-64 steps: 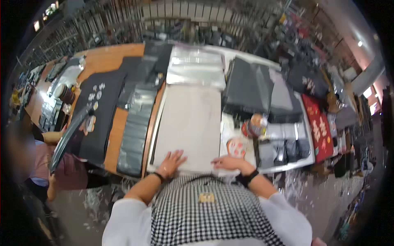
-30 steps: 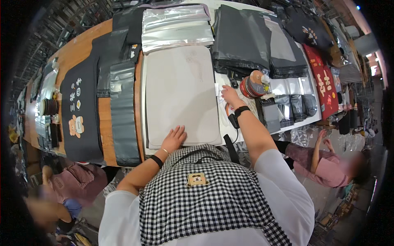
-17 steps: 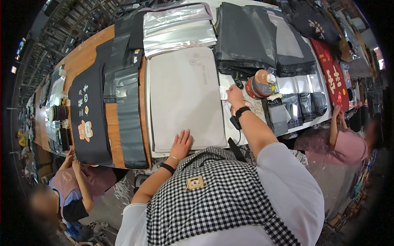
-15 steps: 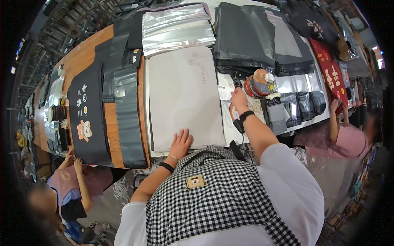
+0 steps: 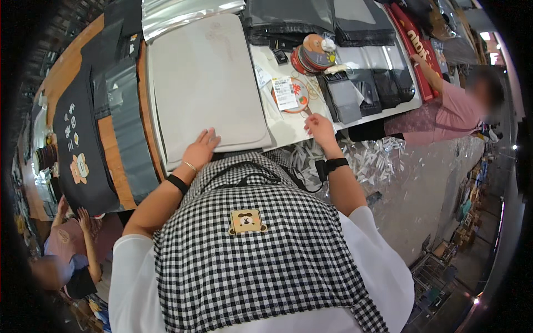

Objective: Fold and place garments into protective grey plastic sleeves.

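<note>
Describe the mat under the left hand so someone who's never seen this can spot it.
Find the checked apron, then the left hand just beyond it. That hand rests on the near end of a large pale grey mat with rounded corners. Its light colour and faint print near the far right corner set it apart from the black bear-printed mat farther left.

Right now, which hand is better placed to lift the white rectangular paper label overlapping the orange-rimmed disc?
Probably the right hand: it is nearer the label, while the left hand rests on the pale grey rectangular sheet.
</note>
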`<state>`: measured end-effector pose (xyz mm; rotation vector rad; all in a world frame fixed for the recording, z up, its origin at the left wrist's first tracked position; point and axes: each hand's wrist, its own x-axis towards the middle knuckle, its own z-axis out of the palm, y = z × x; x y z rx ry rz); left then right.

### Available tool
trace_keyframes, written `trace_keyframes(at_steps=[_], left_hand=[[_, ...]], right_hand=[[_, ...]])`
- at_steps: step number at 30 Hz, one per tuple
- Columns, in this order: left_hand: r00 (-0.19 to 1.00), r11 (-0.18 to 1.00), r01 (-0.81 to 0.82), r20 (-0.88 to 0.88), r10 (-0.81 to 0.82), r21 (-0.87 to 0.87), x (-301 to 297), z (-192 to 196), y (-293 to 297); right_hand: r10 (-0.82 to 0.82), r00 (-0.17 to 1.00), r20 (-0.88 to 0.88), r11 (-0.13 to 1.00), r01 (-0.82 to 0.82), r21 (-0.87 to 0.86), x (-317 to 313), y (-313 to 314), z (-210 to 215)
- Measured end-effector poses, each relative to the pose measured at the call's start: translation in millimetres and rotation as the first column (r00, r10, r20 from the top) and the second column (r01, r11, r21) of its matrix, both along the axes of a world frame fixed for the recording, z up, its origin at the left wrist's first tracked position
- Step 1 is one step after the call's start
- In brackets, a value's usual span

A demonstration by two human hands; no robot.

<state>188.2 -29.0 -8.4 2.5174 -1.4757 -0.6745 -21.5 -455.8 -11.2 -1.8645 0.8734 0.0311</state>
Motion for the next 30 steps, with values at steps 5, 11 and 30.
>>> trace_keyframes(at_steps=[5,11,30], left_hand=[[0.990,0.997,-0.072,-0.120,0.068,-0.030,7,13,-4],[0.993,0.998,-0.060,-0.101,0.061,0.013,-4,9,-5],[0.902,0.865,-0.295,0.181,0.392,-0.405,58,263,-20]], right_hand=[[0.051,0.995,0.081,0.628,0.031,-0.777,7,-36,41],[0.126,0.984,-0.125,0.256,-0.154,-0.954,36,-108,41],[0.334,0.792,-0.511,0.128,-0.575,-0.808,89,-160,56]])
